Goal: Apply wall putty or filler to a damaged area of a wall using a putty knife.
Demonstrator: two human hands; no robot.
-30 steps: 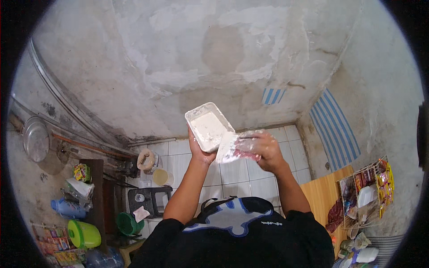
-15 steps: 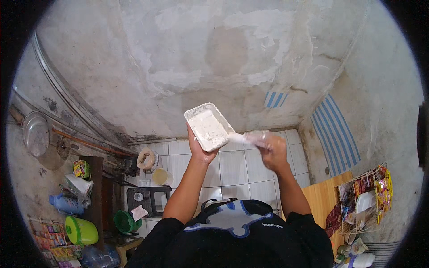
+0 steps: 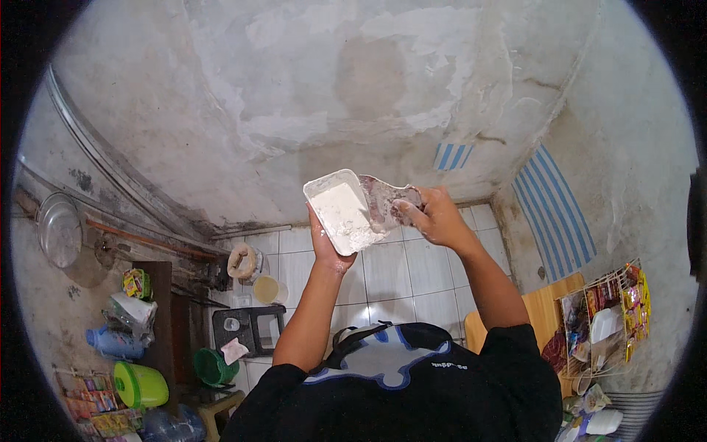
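Note:
My left hand (image 3: 321, 241) is closed on a white rectangular tray (image 3: 315, 193), supporting it from below and along its left side. White paste (image 3: 340, 208) fills much of the tray's bottom, lumpier toward the near right corner. In my right hand (image 3: 440, 215) is a wide, flat putty scraper (image 3: 378, 197), its brownish face smeared with white. The scraper's broad edge meets the tray's right rim. White smears mark the right thumb. Where the right fingers pass behind the scraper, they are hidden.
A patched grey wall (image 3: 294, 88) rises ahead. On the tiled floor, a black stool (image 3: 249, 331), a pale bucket (image 3: 269, 290) and a green basket (image 3: 213, 367) stand left. A wooden tabletop (image 3: 541, 313) and wire rack (image 3: 598, 324) are right.
The scraper was narrow-side-on and blurred at the tray's near right corner; now its broad face shows along the right rim. My right hand has moved slightly up and left.

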